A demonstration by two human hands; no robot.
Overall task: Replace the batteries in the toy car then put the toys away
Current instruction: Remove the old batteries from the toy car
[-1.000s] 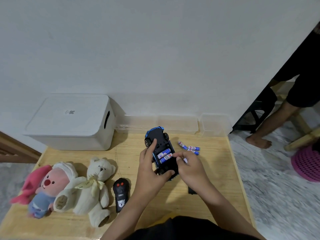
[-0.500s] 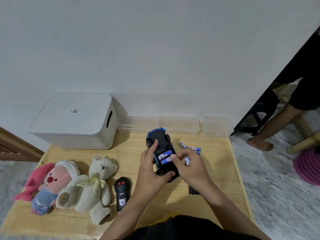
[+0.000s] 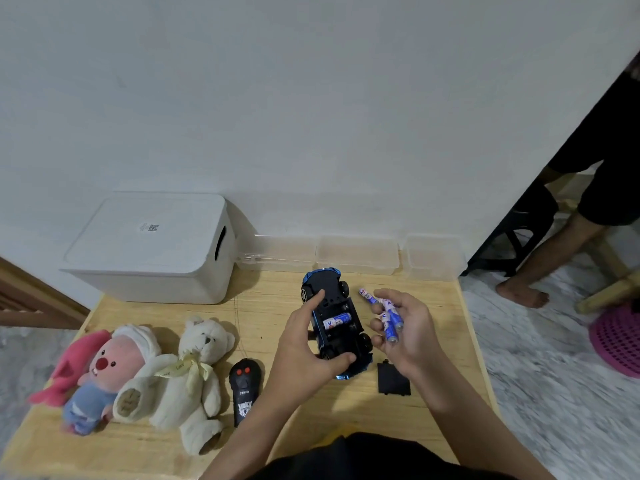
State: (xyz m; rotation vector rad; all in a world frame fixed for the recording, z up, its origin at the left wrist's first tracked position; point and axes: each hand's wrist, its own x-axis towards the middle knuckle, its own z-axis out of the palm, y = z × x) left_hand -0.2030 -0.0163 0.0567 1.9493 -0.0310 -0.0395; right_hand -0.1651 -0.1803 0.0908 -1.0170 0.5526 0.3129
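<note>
The toy car [image 3: 335, 323] lay upside down on the wooden table [image 3: 277, 306], one battery [image 3: 337, 321] in its open compartment, your left hand [image 3: 304, 344] gripping it. Right of the car, your right hand [image 3: 403, 327] held loose batteries [image 3: 393, 320] in curled fingers. The battery cover [image 3: 393, 378] lay beside the car, the remote [image 3: 244, 389] and plush toys [image 3: 138, 372] to its left.

Blue-black toy car [image 3: 332, 317], seemingly blue-white batteries [image 3: 391, 318]

left grip [image 3: 311, 341] clasped, right grip [image 3: 405, 327] curled, palm up
</note>
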